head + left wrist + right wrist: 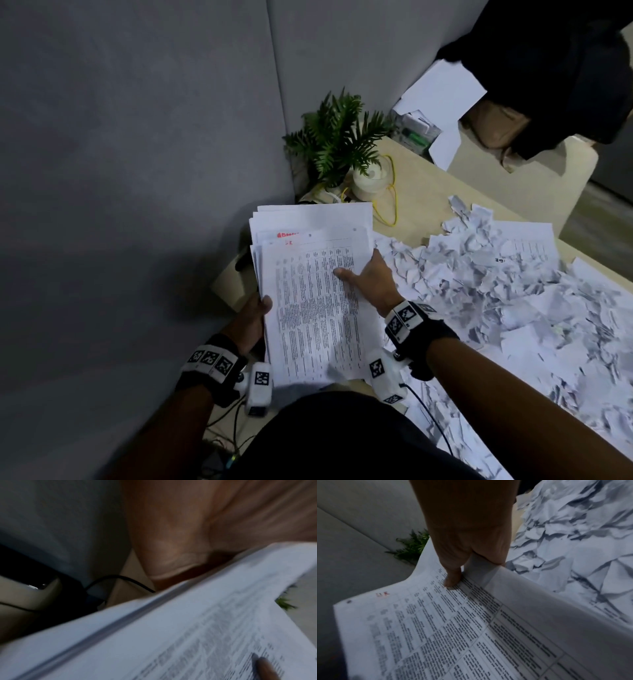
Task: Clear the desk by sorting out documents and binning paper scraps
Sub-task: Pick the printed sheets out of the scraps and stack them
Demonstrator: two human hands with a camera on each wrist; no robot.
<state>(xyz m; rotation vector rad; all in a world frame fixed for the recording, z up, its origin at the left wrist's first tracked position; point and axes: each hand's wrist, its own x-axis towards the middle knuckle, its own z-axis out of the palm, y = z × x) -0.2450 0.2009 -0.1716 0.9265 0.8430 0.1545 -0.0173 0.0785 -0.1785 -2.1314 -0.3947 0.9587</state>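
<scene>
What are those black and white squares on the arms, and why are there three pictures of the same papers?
No machine here: a person is tidying a desk. The squares are markers on wristbands, and each wrist also wears a small camera. The big picture comes from a camera on the person's head, looking down. The other two come from the wrist cameras, so they sit very close to the fingers and look blurry.

Both hands hold a stack of printed documents. The left hand has its grip on the left edge. The right hand pinches the right edge, thumb on top. To the right lies a big heap of torn paper scraps, with more sheets under it. At the back stands a small green plant with a yellow cable beside it.
</scene>
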